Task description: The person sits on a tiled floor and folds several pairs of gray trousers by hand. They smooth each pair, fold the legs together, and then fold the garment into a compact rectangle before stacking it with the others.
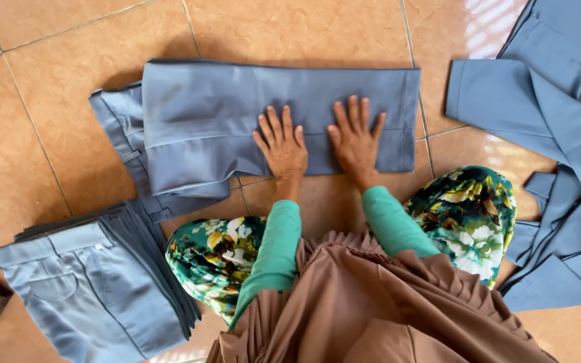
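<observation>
Pressing flat, fingers spread, left hand [282, 142] and right hand [356, 139] rest on half-folded grey trousers [237, 117] at 12 o'clock on floor [35, 168]. Folded stack [95, 282] at 8; unfolded pile [559, 134] at 3 remains.

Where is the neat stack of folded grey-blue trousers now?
In the head view, the stack of folded grey-blue trousers lies on the tiled floor at lower left, beside the person's floral-clad knee.
</observation>
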